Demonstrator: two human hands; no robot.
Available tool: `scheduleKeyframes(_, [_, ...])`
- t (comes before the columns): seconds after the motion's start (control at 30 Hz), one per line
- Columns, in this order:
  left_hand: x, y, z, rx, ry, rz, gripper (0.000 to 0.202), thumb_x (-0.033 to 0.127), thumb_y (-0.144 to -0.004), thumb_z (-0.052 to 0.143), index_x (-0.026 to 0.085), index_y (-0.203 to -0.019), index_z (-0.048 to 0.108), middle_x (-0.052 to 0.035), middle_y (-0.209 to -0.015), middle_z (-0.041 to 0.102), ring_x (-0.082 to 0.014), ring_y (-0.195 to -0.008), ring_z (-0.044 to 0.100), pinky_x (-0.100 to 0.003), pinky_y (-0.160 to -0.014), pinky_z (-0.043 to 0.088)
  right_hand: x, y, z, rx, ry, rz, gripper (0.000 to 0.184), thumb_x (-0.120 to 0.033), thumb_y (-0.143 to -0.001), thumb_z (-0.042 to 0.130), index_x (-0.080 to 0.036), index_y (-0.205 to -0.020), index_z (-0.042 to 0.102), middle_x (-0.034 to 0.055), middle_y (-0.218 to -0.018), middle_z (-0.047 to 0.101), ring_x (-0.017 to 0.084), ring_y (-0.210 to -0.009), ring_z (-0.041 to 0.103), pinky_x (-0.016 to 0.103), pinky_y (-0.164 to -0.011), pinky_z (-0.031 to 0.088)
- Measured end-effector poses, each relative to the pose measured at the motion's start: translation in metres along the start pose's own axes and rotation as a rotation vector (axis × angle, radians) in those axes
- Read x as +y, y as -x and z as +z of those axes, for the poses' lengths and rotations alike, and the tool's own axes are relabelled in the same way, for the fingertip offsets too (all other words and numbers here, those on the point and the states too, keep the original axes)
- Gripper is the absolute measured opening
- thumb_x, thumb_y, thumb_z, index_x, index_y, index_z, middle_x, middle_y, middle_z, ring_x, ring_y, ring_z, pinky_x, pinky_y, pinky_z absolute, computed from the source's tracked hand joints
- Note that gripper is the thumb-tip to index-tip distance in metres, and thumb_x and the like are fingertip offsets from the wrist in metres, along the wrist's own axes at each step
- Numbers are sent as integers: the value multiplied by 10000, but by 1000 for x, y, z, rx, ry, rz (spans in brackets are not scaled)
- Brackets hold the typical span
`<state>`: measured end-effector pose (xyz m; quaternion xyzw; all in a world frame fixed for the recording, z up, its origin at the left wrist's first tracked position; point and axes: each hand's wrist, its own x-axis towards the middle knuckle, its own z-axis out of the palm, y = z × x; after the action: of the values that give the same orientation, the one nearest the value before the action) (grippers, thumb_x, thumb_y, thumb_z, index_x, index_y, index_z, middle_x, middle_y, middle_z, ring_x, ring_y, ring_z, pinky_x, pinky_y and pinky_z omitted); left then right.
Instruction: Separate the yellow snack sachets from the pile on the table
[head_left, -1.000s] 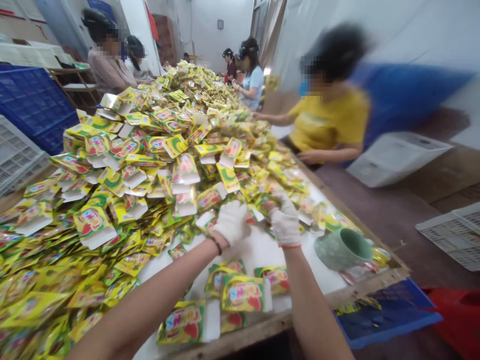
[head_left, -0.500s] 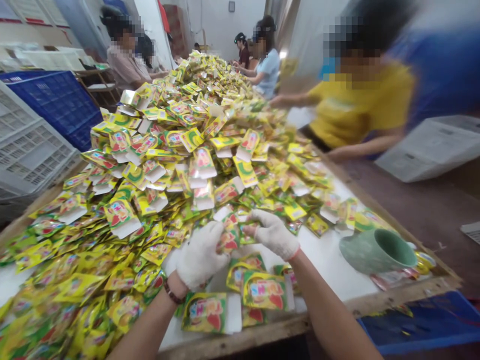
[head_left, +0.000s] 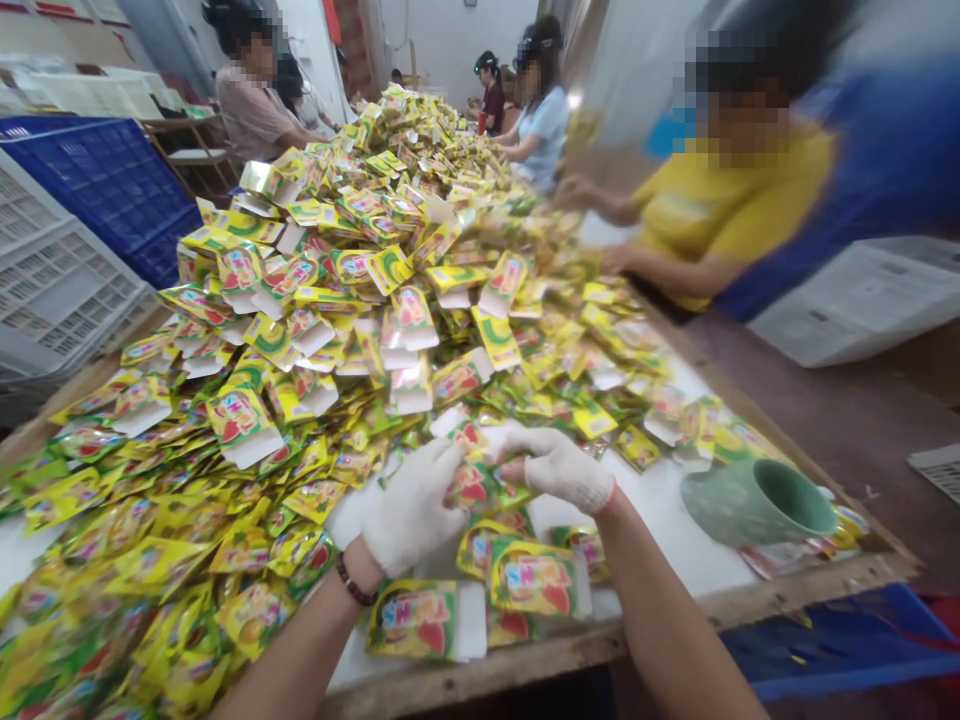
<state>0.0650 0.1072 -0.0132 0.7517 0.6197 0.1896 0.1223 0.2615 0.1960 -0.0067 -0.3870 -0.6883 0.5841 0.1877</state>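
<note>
My left hand (head_left: pixel 411 510), in a white glove, is closed around a small printed carton (head_left: pixel 471 480) above the near part of the table. A white flap shows at the carton's far end. My right hand (head_left: pixel 561 468), also gloved, pinches a yellow-green sachet (head_left: pixel 516 494) against the carton's right side; blur hides how far the two overlap. Just below my hands lie several flat cartons with white open flaps, among them a front carton (head_left: pixel 536 578) and a left one (head_left: pixel 414 618). Loose sachets (head_left: pixel 187 540) spread to the left of my left hand.
A tall heap of cartons (head_left: pixel 375 270) runs down the table. At right, a green cup-like container (head_left: pixel 757 500) lies on its side near the wooden edge (head_left: pixel 810 585). Blue crate (head_left: pixel 847 640) below; white crate (head_left: pixel 60 270) at left. A co-worker in yellow (head_left: pixel 735 210) works at right.
Both my hands stay together at the carton, with only slight movement. The co-worker in yellow has brought their lower hand up to the heap. The view has shifted slightly.
</note>
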Motion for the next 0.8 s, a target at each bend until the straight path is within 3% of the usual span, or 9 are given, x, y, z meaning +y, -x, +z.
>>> scheduleKeyframes(0.13, [2, 1, 7, -11, -2, 26, 266, 125, -649, 534, 200, -904, 544, -79, -972, 593, -236, -915, 567, -358, -822, 485, 3, -1, 0, -20, 35, 4, 149, -206, -685, 652, -178, -815, 720, -4, -718, 643, 149, -674, 562, 249, -590, 460])
scheduleKeyframes(0.4, [2, 0, 1, 94, 9, -31, 204, 186, -702, 574, 192, -902, 537, -73, -945, 596, -221, -877, 573, -335, -768, 489, 3, -9, 27, 340, 244, -235, 82, -200, -779, 573, -220, -850, 609, -3, -758, 590, 170, -705, 532, 294, -685, 448])
scheduleKeyframes(0.53, [-3, 2, 0, 61, -64, -36, 212, 271, -749, 588, 181, -939, 558, -92, -971, 607, -252, -910, 579, -364, -779, 480, 5, -9, 32, 192, 288, -372, 178, -159, -822, 506, -223, -939, 625, 40, -897, 618, 207, -845, 570, 343, -801, 452])
scheduleKeyframes(0.6, [-4, 3, 1, 36, -120, -6, 255, 294, -755, 603, 183, -982, 568, -95, -994, 616, -272, -954, 576, -388, -817, 467, 5, -9, 30, 140, 265, -353, 204, -144, -814, 511, -226, -959, 628, 38, -925, 620, 208, -882, 572, 349, -828, 449])
scheduleKeyframes(0.73, [-4, 3, 3, 45, -153, 14, 265, 356, -772, 619, 189, -974, 582, -102, -1010, 623, -277, -953, 578, -391, -818, 462, 4, -11, 32, 303, 232, -199, 107, -170, -766, 569, -216, -861, 588, 7, -817, 589, 185, -786, 543, 328, -757, 448])
scheduleKeyframes(0.8, [-6, 3, 4, 79, -135, -5, 285, 331, -762, 622, 191, -1007, 583, -102, -1023, 614, -273, -955, 575, -381, -815, 465, 2, -12, 33, 321, 158, -158, 107, -207, -754, 595, -214, -859, 575, -3, -798, 584, 172, -754, 537, 310, -718, 452])
